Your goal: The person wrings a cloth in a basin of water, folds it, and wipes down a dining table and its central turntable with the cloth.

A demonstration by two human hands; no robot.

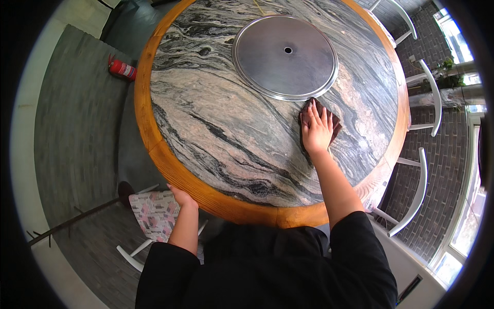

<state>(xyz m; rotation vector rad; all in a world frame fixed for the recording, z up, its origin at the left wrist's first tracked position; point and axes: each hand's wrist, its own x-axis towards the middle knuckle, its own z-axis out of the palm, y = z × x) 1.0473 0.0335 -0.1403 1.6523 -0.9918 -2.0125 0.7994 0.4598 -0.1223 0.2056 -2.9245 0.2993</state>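
Observation:
My right hand (317, 129) lies flat with fingers spread on a dark brown cloth (335, 126), pressing it against the stone tabletop (221, 129). The cloth's upper tip reaches the rim of a round metal lid (283, 72), which has a small hole in its middle. At the near left, my left hand (182, 196) rests against the table's wooden rim (242, 205). Its thumb side shows at the edge, while most of its fingers are hidden, apparently below the rim.
White chairs (436, 98) stand along the table's right side. A chair with a patterned seat (154, 213) is beside my left arm. A red fire extinguisher (122, 68) stands left of the table. Brick wall and windows (465, 216) lie to the right.

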